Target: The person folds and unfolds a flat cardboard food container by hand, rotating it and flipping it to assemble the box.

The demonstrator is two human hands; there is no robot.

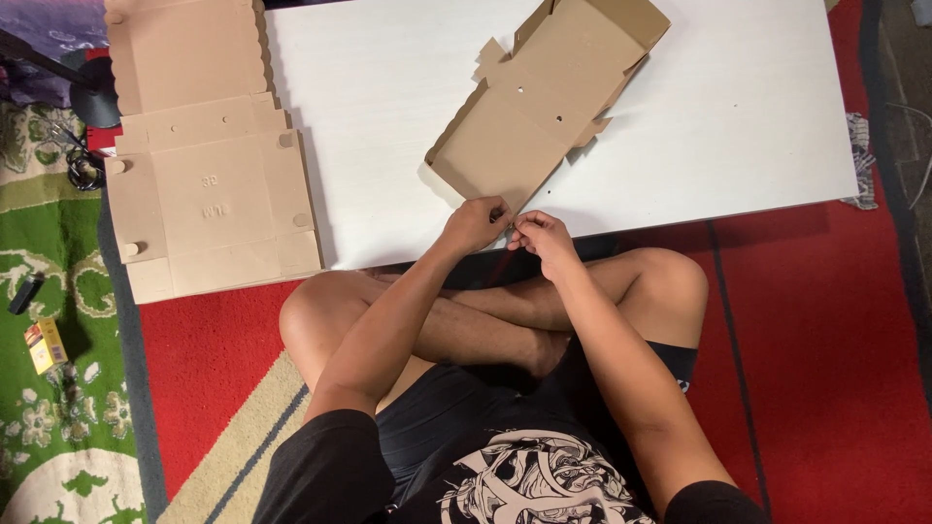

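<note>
Step in hand: the person, sitting cross-legged, is working the near corner of the half-folded brown corrugated cardboard box blank (pixel 544 102), by the look of it tucking or creasing a small flap
Left hand (pixel 476 223): fingers are curling together and pinching the cardboard edge right at their tips
Right hand (pixel 544 236): fingertips are pressing together just beside the left ones, nipping the same corner; what sits between them is too small to tell
Box blank: lying tilted on the white rectangular tabletop (pixel 738 126), stretching away beyond the fingertips, far walls partly raised
Spare stock: a stack of flat tan cardboard blanks (pixel 199 155) is resting well off to the left of the fingers
Next move calls for: probably a firm, even pinch along the crease while the blank is kept from sliding
</note>
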